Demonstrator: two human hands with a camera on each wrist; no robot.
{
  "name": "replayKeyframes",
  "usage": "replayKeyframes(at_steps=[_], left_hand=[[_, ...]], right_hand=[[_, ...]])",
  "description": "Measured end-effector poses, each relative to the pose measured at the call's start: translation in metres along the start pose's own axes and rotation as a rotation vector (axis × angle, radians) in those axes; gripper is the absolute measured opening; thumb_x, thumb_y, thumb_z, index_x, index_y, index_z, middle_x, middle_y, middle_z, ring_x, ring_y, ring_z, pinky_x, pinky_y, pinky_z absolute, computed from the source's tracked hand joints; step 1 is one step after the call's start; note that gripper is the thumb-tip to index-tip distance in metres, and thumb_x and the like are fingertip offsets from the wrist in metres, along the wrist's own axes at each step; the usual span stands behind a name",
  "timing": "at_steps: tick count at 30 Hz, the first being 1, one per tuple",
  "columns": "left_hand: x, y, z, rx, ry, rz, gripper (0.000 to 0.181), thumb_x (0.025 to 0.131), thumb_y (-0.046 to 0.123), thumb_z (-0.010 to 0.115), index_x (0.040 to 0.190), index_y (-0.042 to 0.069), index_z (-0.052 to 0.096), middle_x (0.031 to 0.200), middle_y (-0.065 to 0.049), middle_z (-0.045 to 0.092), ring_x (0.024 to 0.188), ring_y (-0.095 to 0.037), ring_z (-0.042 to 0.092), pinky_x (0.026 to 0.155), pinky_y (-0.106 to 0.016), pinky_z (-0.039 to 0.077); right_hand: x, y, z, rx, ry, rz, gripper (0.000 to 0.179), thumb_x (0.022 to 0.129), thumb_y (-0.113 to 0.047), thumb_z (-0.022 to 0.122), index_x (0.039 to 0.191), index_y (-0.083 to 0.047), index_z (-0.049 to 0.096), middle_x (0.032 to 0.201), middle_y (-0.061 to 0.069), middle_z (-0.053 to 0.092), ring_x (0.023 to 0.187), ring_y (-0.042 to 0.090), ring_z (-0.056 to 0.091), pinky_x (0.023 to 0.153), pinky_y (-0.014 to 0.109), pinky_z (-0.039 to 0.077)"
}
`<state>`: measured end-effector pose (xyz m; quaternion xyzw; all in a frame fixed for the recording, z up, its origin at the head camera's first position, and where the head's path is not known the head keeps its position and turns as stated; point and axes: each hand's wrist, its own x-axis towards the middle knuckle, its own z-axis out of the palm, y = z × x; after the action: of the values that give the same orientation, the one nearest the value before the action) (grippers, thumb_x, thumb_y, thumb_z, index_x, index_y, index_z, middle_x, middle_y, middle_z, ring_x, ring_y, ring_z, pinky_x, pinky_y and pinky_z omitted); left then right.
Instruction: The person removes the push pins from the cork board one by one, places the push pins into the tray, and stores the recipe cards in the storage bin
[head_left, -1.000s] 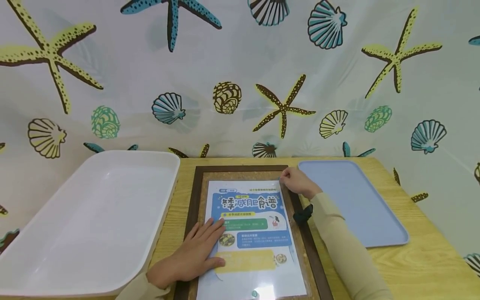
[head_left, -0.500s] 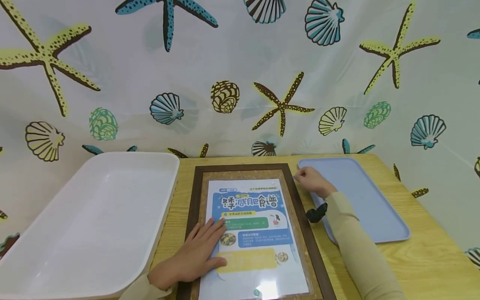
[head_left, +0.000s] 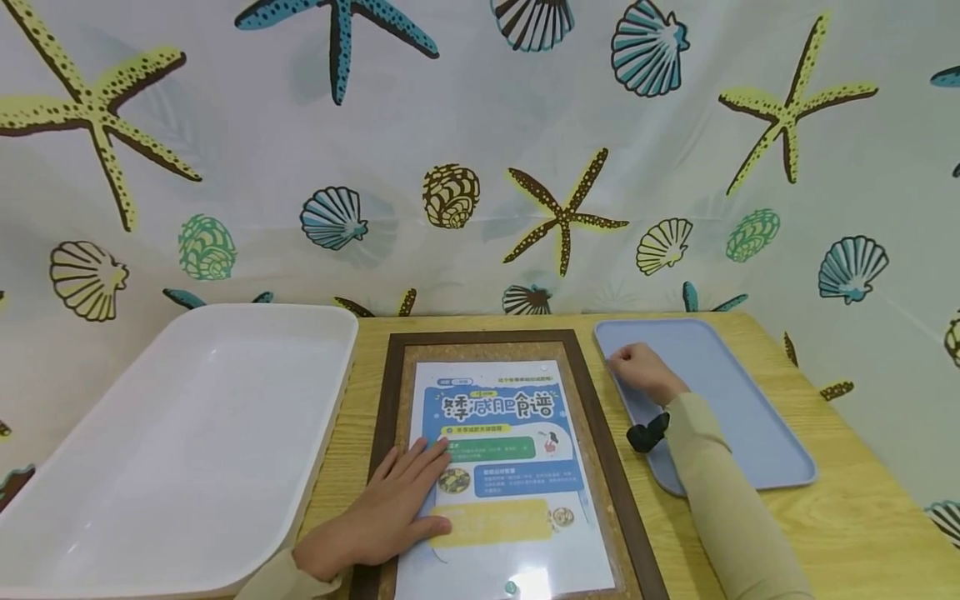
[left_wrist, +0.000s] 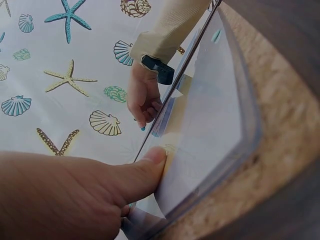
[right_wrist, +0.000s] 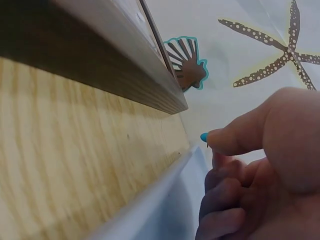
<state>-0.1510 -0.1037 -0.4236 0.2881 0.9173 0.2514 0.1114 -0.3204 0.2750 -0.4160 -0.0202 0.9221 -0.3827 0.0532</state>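
My left hand [head_left: 386,504] rests with fingers spread on the left side of a printed poster [head_left: 517,433], which lies on a brown-framed cork board [head_left: 628,500]. In the left wrist view, the thumb [left_wrist: 142,175] lies on the poster's glossy clear cover. My right hand [head_left: 645,371] is over the left edge of a light blue tray [head_left: 735,400], right of the board. Between its thumb and finger it pinches a blue thumbtack [right_wrist: 204,136], whose short point shows beneath. A small green tack [head_left: 512,587] sits at the poster's bottom.
A large white tub [head_left: 202,433] takes up the left of the wooden table [head_left: 847,533]. Behind the table hangs a curtain [head_left: 465,100] printed with starfish and shells. The board's raised wooden frame [right_wrist: 115,65] stands above the tabletop in the right wrist view.
My right hand has moved from the poster's top right corner rightward to the blue tray, with the blue thumbtack in its fingers. The left hand has stayed on the poster.
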Motion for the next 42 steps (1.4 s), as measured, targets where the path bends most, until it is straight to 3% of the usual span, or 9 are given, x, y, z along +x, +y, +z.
replayKeyframes(at_steps=[7,13,24,36,42], left_hand=[[-0.001,0.002,-0.001,-0.001,0.011,-0.006,0.079,0.091,0.045,0.061,0.148,-0.002,0.031,0.158,-0.017,0.023,0.146,-0.043,0.013,0.112,-0.067,0.006],[0.001,0.001,0.001,-0.001,0.005,-0.006,0.079,0.091,0.045,0.06,0.148,-0.001,0.031,0.159,-0.016,0.022,0.147,-0.043,0.012,0.112,-0.067,0.006],[0.002,-0.001,0.003,0.008,0.001,-0.017,0.08,0.092,0.048,0.059,0.149,0.0,0.03,0.159,-0.015,0.022,0.147,-0.041,0.011,0.113,-0.066,0.005],[0.002,0.001,0.001,0.002,0.007,-0.016,0.079,0.091,0.045,0.061,0.148,0.0,0.032,0.159,-0.016,0.023,0.147,-0.041,0.011,0.113,-0.066,0.006],[0.002,0.002,0.001,-0.003,0.0,-0.034,0.079,0.091,0.045,0.062,0.148,0.0,0.032,0.159,-0.015,0.022,0.147,-0.041,0.011,0.114,-0.065,0.005]], right_hand=[[0.0,0.005,-0.006,-0.044,0.026,0.033,0.028,0.092,-0.012,0.048,0.099,0.009,0.066,0.091,0.012,0.06,0.077,0.018,0.047,0.065,0.025,0.038],[-0.002,0.012,-0.009,-0.042,0.066,0.06,0.029,0.092,-0.012,0.05,0.103,0.01,0.067,0.103,0.019,0.064,0.08,0.02,0.05,0.065,0.025,0.039],[-0.005,0.01,-0.01,-0.004,0.149,0.09,0.024,0.089,-0.013,0.051,0.099,0.007,0.061,0.09,0.012,0.057,0.082,0.023,0.051,0.067,0.026,0.039],[-0.002,0.008,-0.004,0.026,0.138,0.079,0.015,0.087,-0.012,0.056,0.092,0.001,0.061,0.067,-0.002,0.051,0.062,0.013,0.044,0.058,0.026,0.036],[-0.002,0.008,0.0,0.091,0.12,0.018,0.014,0.086,-0.01,0.056,0.089,0.002,0.061,0.063,-0.003,0.049,0.056,0.01,0.041,0.055,0.026,0.036]])
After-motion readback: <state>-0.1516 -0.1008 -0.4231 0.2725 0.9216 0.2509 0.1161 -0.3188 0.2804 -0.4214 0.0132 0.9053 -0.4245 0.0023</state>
